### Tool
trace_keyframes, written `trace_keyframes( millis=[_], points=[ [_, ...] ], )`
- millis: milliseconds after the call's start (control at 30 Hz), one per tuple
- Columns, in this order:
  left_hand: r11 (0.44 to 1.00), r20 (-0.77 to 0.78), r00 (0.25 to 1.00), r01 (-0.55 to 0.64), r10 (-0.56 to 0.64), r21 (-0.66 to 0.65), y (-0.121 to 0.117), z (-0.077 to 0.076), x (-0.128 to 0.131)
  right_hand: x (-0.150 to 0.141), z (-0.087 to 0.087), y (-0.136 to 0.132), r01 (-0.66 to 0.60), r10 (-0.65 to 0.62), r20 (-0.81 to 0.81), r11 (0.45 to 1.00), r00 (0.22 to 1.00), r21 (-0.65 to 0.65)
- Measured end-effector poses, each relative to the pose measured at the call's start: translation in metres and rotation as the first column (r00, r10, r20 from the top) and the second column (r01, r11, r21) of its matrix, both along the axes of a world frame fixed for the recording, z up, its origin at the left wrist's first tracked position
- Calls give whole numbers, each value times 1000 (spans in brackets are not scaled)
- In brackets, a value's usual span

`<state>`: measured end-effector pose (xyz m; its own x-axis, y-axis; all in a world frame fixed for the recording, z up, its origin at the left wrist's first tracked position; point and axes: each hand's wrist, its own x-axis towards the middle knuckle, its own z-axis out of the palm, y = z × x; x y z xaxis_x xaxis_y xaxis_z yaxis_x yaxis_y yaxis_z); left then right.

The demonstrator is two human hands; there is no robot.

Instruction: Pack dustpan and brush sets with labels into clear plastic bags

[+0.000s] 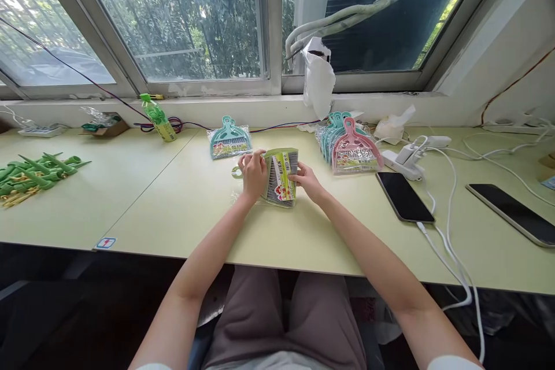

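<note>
Between my two hands a green mini dustpan and brush set (273,192) in clear plastic is held just over the table, its grey bristles and a yellow-green label facing me. My left hand (254,174) grips its left side, where a green ring handle sticks out beyond my fingers. On the opposite side, my right hand (309,181) pinches the edge by the label. Just behind lies a bagged teal dustpan and brush set (229,137). To the right, a pink dustpan set (354,147) leans in front of several teal dustpan sets (338,121).
Green and tan plastic pieces (39,170) are heaped at the far left. A green-capped bottle (158,118) stands near a small cardboard box (108,126). Two phones, a black one (405,196) and another phone (514,214), lie right, among white cables and a power strip (401,165).
</note>
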<state>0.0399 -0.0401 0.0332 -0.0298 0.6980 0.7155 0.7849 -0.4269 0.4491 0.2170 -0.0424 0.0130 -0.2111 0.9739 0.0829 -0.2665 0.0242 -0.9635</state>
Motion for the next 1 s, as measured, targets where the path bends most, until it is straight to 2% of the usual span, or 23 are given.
trace_keyframes(
  millis=[200, 300, 400, 500, 667, 867, 1000],
  points=[
    [1000, -6, 1000, 18, -18, 11, 1, 0, -1, 7, -3, 4, -114, 114, 51, 993, 992, -2],
    [993, -67, 991, 113, -114, -16, 0, 0, 1, 6, -5, 2, -158, 158, 58, 987, 986, -1],
    [983, -153, 971, 179, -183, -41, -4, 0, 6, 2, -7, 0, -147, 147, 34, 989, 989, -1],
    [989, -140, 979, 147, -148, -15, -6, 1, 8, -3, -7, -2, -107, 107, -3, 994, 994, -6],
    [999, -51, 998, 26, -24, 30, -6, 4, 3, -9, -5, -6, -55, 54, -41, 998, 998, -28],
    [995, -302, 952, 75, -54, 59, -10, 6, 1, -13, -4, -9, -49, 49, -46, 999, 998, -3],
    [997, -349, 936, 68, -47, 48, -10, 3, 6, -15, -4, -10, -47, 48, -37, 999, 998, 13]
  ],
)
